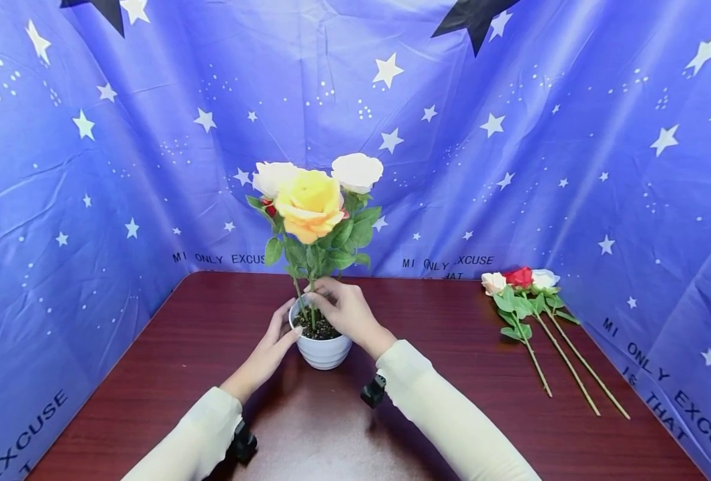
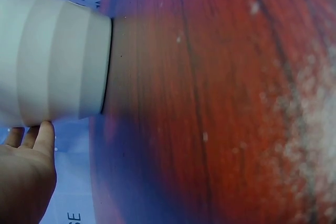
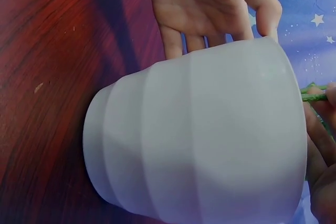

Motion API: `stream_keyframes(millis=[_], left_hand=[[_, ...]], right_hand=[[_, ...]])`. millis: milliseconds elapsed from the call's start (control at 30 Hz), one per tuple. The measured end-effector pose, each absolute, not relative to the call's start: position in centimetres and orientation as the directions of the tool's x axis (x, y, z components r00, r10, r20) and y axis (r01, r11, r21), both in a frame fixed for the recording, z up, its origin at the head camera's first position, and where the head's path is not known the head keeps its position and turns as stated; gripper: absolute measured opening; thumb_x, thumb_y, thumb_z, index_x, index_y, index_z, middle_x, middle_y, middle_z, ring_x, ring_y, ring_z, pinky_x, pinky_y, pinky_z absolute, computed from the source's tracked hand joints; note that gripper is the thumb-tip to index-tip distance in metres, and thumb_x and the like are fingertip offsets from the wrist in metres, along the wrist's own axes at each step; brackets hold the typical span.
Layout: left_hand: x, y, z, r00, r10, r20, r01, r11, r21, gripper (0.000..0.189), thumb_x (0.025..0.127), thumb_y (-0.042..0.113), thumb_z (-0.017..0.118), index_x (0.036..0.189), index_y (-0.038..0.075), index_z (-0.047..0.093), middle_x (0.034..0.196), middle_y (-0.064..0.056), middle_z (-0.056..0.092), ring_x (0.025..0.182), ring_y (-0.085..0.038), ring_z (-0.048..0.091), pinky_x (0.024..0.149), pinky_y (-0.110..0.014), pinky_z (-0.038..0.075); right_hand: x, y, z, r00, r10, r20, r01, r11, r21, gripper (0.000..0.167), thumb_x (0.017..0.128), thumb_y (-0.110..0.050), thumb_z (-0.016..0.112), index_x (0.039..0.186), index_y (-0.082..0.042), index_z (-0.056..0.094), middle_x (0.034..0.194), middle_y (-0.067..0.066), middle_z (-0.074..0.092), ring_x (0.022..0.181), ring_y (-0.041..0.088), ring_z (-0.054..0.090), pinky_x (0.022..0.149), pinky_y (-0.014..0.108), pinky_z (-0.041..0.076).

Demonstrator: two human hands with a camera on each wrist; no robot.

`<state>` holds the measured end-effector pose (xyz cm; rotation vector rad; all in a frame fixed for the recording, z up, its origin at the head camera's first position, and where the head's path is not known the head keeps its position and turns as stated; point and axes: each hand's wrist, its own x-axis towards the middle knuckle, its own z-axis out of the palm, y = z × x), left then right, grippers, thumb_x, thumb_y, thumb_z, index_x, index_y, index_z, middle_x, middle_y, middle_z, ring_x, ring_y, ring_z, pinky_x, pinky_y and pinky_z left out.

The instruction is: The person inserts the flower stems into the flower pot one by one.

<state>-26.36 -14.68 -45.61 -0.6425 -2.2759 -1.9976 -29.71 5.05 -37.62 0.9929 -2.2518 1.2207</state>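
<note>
A white ribbed flowerpot (image 1: 324,353) filled with dark soil stands upright on the table. Several artificial roses rise from it, with a large yellow rose (image 1: 310,206) in front and white roses (image 1: 358,172) behind; bits of red show among the leaves. My left hand (image 1: 273,347) holds the pot's left side, thumb at the rim and fingers along the wall. Above the soil, my right hand (image 1: 346,308) pinches a green rose stem (image 3: 314,98) between thumb and fingers. In the left wrist view, fingertips (image 2: 46,129) touch the pot wall.
Three loose roses, one pale pink, one red (image 1: 519,276) and one white, lie on the right side of the dark red wooden table (image 1: 169,374). A blue star-printed cloth (image 1: 307,80) encloses the table at the back and sides.
</note>
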Motion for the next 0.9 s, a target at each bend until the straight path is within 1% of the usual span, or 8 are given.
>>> stream_keyframes(millis=[100,167,267,400,467,533,700,900], left_hand=[[-26.36,-14.71,-45.61,-0.908,0.283,0.309,0.341,0.070,0.937,0.064,0.106,0.015,0.050,0.159,0.008,0.015,0.156,-0.022,0.028,0.141,-0.037,0.032,0.104,-0.022,0.037],[-26.36,-14.72,-45.63,-0.905,0.290,0.312,0.343,0.063,0.937,0.064,0.106,0.013,0.049,0.159,0.007,0.014,0.157,-0.023,0.027,0.142,-0.038,0.031,0.103,-0.020,0.037],[-26.27,-14.68,-45.55,-0.903,0.295,0.311,0.344,0.065,0.937,0.063,0.107,0.013,0.048,0.159,0.008,0.013,0.157,-0.024,0.026,0.142,-0.040,0.030,0.106,-0.025,0.036],[-26.07,-14.56,-45.27,-0.910,0.286,0.301,0.336,0.081,0.938,0.063,0.107,0.016,0.048,0.159,0.010,0.015,0.156,-0.024,0.027,0.142,-0.042,0.031,0.111,-0.042,0.034],[-26.03,-14.49,-45.17,-0.914,0.280,0.295,0.330,0.089,0.940,0.063,0.106,0.016,0.048,0.159,0.009,0.014,0.155,-0.025,0.027,0.141,-0.042,0.032,0.111,-0.047,0.033],[-26.07,-14.48,-45.21,-0.918,0.274,0.287,0.324,0.100,0.941,0.064,0.106,0.016,0.049,0.159,0.009,0.014,0.154,-0.025,0.028,0.140,-0.041,0.033,0.110,-0.044,0.035],[-26.18,-14.48,-45.31,-0.923,0.268,0.277,0.314,0.106,0.943,0.064,0.106,0.016,0.049,0.159,0.010,0.015,0.154,-0.024,0.029,0.139,-0.040,0.035,0.107,-0.031,0.037],[-26.25,-14.55,-45.38,-0.916,0.279,0.289,0.325,0.091,0.941,0.063,0.106,0.016,0.048,0.159,0.011,0.015,0.156,-0.023,0.028,0.141,-0.039,0.031,0.110,-0.040,0.035]], right_hand=[[-29.77,4.90,-37.69,-0.651,-0.412,0.637,-0.759,0.370,-0.535,0.008,0.095,-0.017,0.071,0.101,-0.011,0.069,0.084,-0.003,0.072,0.072,0.005,0.065,0.062,0.024,0.051],[-29.86,4.79,-37.74,-0.648,-0.417,0.637,-0.762,0.375,-0.528,0.008,0.095,-0.017,0.071,0.099,-0.011,0.069,0.084,-0.004,0.071,0.072,0.005,0.065,0.063,0.023,0.051],[-29.93,4.65,-37.72,-0.645,-0.427,0.634,-0.765,0.370,-0.528,0.007,0.095,-0.018,0.071,0.096,-0.012,0.068,0.084,-0.004,0.071,0.072,0.006,0.065,0.064,0.023,0.051],[-29.96,4.48,-37.62,-0.638,-0.428,0.640,-0.770,0.376,-0.516,0.009,0.094,-0.019,0.073,0.090,-0.014,0.066,0.081,-0.004,0.070,0.070,0.006,0.063,0.063,0.024,0.051],[-29.99,4.41,-37.64,-0.643,-0.422,0.639,-0.765,0.387,-0.514,0.012,0.093,-0.019,0.074,0.088,-0.015,0.064,0.079,-0.005,0.069,0.069,0.006,0.062,0.062,0.024,0.050],[-30.11,4.35,-37.75,-0.649,-0.418,0.635,-0.759,0.402,-0.512,0.014,0.092,-0.019,0.075,0.087,-0.015,0.062,0.078,-0.005,0.067,0.068,0.006,0.060,0.062,0.023,0.049],[-30.39,4.27,-37.98,-0.662,-0.414,0.625,-0.748,0.421,-0.513,0.015,0.092,-0.021,0.075,0.087,-0.016,0.062,0.078,-0.007,0.066,0.069,0.005,0.059,0.062,0.023,0.048],[-30.06,4.58,-37.82,-0.650,-0.411,0.639,-0.759,0.393,-0.519,0.010,0.093,-0.018,0.073,0.090,-0.014,0.065,0.080,-0.005,0.068,0.071,0.007,0.063,0.063,0.024,0.050]])
